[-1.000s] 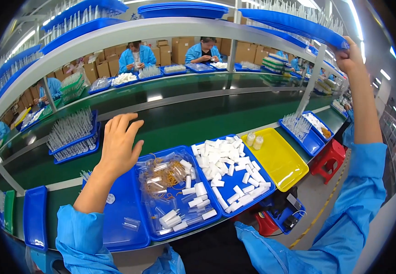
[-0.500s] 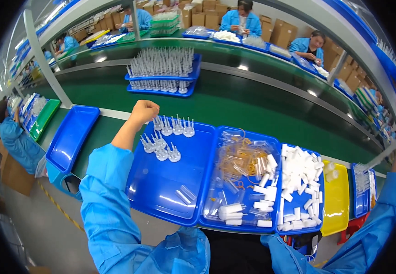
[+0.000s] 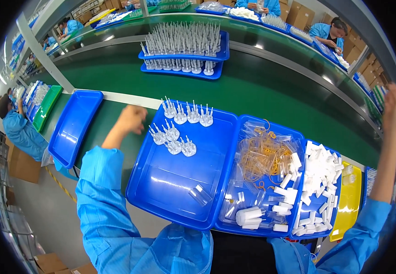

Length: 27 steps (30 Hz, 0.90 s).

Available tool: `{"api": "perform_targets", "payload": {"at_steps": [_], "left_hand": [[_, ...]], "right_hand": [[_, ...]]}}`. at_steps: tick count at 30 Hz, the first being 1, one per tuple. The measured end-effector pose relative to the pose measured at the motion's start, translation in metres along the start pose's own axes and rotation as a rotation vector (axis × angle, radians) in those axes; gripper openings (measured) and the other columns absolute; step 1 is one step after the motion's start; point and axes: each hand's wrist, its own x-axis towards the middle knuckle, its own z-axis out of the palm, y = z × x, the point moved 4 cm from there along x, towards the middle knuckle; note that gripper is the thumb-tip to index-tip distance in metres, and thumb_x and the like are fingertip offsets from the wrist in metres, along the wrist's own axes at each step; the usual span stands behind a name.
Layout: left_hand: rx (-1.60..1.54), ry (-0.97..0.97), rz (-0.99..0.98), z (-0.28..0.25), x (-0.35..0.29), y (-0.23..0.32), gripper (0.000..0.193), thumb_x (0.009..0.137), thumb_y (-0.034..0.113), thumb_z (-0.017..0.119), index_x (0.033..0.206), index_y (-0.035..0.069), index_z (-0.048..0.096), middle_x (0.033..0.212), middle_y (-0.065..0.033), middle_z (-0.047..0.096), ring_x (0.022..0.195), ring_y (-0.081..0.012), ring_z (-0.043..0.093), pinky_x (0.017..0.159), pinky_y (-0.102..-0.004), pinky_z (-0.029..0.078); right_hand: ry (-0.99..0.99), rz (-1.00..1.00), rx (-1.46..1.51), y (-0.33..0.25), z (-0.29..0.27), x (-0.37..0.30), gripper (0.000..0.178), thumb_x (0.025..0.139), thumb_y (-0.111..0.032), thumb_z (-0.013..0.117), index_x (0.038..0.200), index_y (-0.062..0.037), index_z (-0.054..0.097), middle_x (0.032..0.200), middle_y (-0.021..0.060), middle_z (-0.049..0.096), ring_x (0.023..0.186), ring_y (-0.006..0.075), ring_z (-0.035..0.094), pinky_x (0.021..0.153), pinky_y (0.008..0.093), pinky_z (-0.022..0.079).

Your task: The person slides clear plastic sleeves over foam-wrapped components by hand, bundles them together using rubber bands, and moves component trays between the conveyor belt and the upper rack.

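Plastic pieces, mid-frame, now lie farther right of my left hand; my right hand's grip, like its, is unclear.

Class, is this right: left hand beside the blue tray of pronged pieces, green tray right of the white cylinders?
Not green: the head view shows a yellow tray right of the white cylinders. The left hand is indeed beside the blue tray of pronged pieces.
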Motion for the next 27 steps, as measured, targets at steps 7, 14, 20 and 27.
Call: {"api": "perform_targets", "payload": {"at_steps": [7,14,20,27], "left_hand": [[-0.182,-0.257,0.144,0.025,0.007,-0.012,0.022,0.089,0.009,0.053,0.096,0.005,0.073,0.078,-0.0068,0.069,0.065,-0.0162,0.064,0.059,-0.0306,0.053],[0.945,0.950,0.314,-0.070,0.008,-0.068,0.025,0.076,0.012,0.062,0.100,0.009,0.071,0.122,-0.0105,0.058,0.121,-0.0327,0.048,0.098,-0.0545,0.038],[1.057,0.877,0.164,-0.111,-0.023,-0.155,0.070,0.081,0.001,0.052,0.140,0.038,0.044,0.110,-0.0085,0.056,0.088,-0.0299,0.055,0.080,-0.0431,0.045],[1.133,0.854,0.161,-0.122,-0.047,-0.180,0.074,0.081,-0.005,0.048,0.141,0.039,0.043,0.097,-0.0076,0.057,0.083,-0.0274,0.055,0.071,-0.0378,0.045]], "right_hand": [[-0.557,0.261,-0.164,0.007,0.162,-0.209,0.023,0.087,-0.006,0.057,0.110,-0.0039,0.058,0.094,-0.0011,0.058,0.074,0.0061,0.049,0.067,0.0207,0.040],[-0.690,-0.166,-0.639,-0.027,0.099,-0.257,0.012,0.090,-0.009,0.057,0.100,-0.0020,0.055,0.094,0.0025,0.054,0.080,0.0081,0.053,0.069,0.0195,0.040],[-0.591,0.130,-0.620,-0.010,0.045,-0.276,0.006,0.091,-0.006,0.054,0.095,-0.0020,0.056,0.090,0.0036,0.054,0.077,0.0078,0.051,0.067,0.0192,0.039],[-0.736,-0.017,-0.766,-0.022,0.064,-0.303,0.003,0.089,-0.003,0.053,0.088,-0.0014,0.056,0.084,0.0066,0.054,0.067,0.0097,0.052,0.060,0.0213,0.039]]}}
